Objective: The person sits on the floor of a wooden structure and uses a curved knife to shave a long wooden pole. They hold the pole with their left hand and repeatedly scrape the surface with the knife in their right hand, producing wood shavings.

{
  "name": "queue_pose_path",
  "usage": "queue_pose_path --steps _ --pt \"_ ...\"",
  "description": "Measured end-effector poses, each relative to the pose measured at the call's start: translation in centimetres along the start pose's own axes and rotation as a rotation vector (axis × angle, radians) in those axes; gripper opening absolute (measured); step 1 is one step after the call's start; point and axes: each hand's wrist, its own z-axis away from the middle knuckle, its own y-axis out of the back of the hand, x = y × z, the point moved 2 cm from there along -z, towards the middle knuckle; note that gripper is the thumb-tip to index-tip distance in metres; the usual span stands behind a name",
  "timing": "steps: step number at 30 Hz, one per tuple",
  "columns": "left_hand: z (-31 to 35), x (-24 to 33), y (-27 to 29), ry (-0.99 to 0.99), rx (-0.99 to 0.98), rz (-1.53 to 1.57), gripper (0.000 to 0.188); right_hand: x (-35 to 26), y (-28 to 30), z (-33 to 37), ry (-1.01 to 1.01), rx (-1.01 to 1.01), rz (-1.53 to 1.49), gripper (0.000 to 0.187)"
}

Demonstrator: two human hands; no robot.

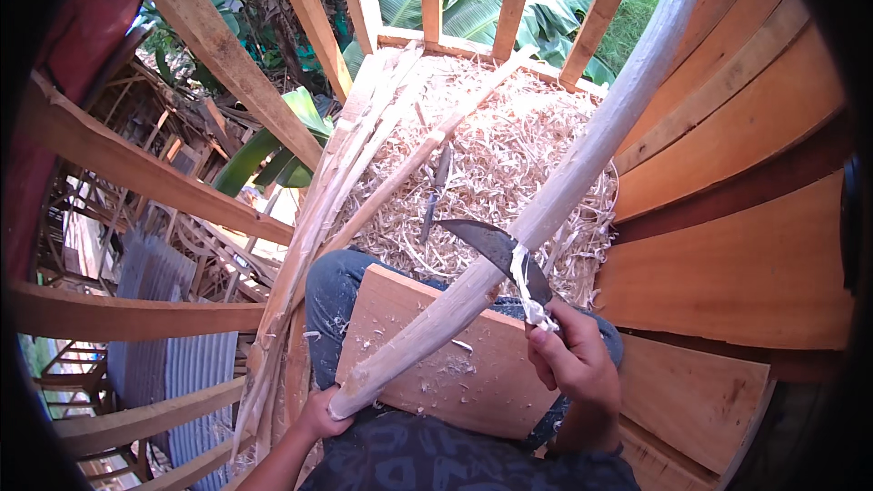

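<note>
A long pale wooden pole (pixel 582 164) runs slantwise from my lap up to the upper right. My left hand (pixel 320 415) is closed round its lower end. My right hand (pixel 577 355) grips a curved knife (pixel 486 241), its handle hidden in my fingers. The dark blade crosses the pole near its middle, and a curled white shaving (pixel 527 286) hangs at the blade. Under the pole a flat wooden board (pixel 391 318) lies across my thighs, with small chips on it.
Heaped wood shavings (pixel 509 118) cover the floor ahead, with a dark, narrow tool (pixel 436 195) lying on them. Long split wood strips (pixel 309 227) lean along the left. Wooden slats (pixel 164 177) fence the left and front; orange-brown planks (pixel 709 264) wall the right.
</note>
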Motion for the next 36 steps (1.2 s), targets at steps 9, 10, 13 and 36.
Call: queue_pose_path --steps 9,10,13,36 --pt "0.1 0.4 0.2 0.074 -0.03 -0.027 0.034 0.6 -0.9 0.0 0.034 0.074 -0.104 0.015" --pt "0.0 0.3 0.1 0.037 -0.011 -0.028 0.032 0.8 -1.5 0.1 -0.014 0.009 -0.106 0.014" --pt "-0.6 0.5 0.0 -0.047 0.002 -0.024 0.029 3.3 -3.0 -0.4 0.385 -0.253 0.388 0.014" --pt "-0.1 -0.3 0.2 0.036 -0.01 -0.013 0.032 0.5 0.3 0.7 0.089 0.128 -0.146 0.013"
